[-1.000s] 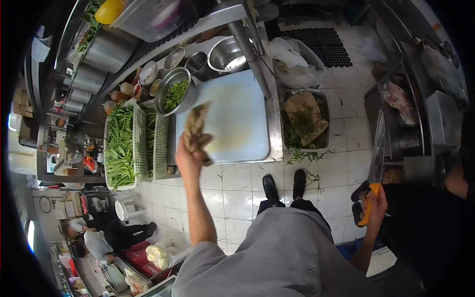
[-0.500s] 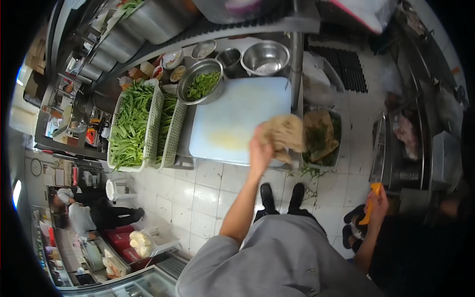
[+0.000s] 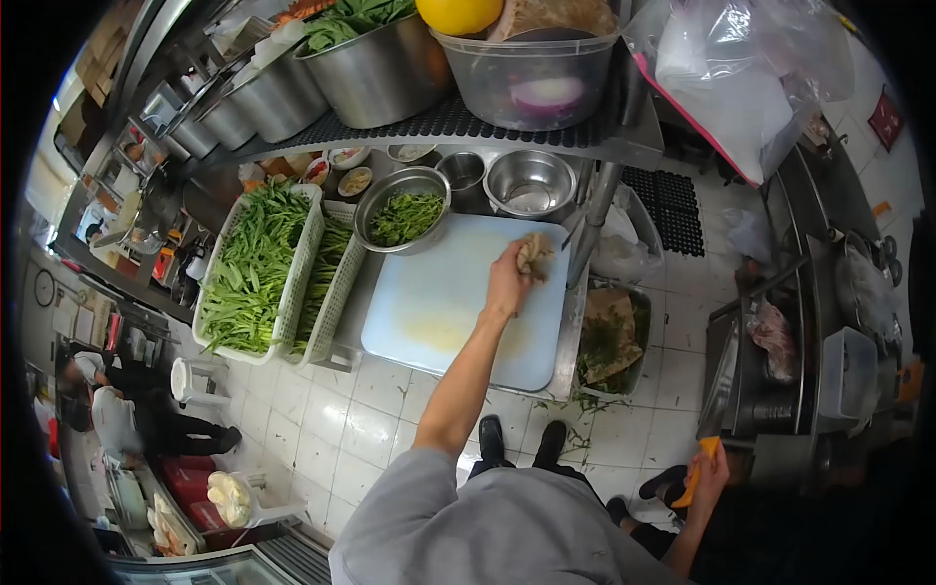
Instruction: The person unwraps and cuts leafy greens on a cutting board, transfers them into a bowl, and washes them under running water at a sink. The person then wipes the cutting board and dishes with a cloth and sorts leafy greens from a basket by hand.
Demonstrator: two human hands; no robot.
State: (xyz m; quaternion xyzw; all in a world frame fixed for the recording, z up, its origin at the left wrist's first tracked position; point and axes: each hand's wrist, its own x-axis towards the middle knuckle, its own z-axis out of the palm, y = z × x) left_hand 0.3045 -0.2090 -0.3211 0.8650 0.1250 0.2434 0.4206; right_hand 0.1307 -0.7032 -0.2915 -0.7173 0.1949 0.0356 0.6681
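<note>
My left hand [image 3: 507, 283] is closed on a bunched brown cloth [image 3: 533, 255] over the right part of the white cutting board [image 3: 439, 292]. Down at the right, away from the counter, my right hand [image 3: 710, 475] grips the orange handle of a knife [image 3: 717, 390], its blade pointing up in the view. A steel bowl [image 3: 365, 210] with chopped greens stands at the board's upper left corner. Beside it, at the back, is an empty steel bowl [image 3: 529, 185]. Long leafy greens [image 3: 255, 273] fill a white basket left of the board.
Above the counter, a shelf holds steel pots [image 3: 375, 73] and a clear tub [image 3: 536, 83]; a plastic bag [image 3: 751, 78] hangs beside it. A bin with scraps [image 3: 612, 341] stands right of the counter. Two people [image 3: 117, 414] are at lower left; another person's dark shoes [image 3: 663, 483] show at right.
My left hand has carried the cloth from the board's left side to its front right edge, then back up onto the board, where the cloth is now bunched smaller. My right hand still holds the knife.
</note>
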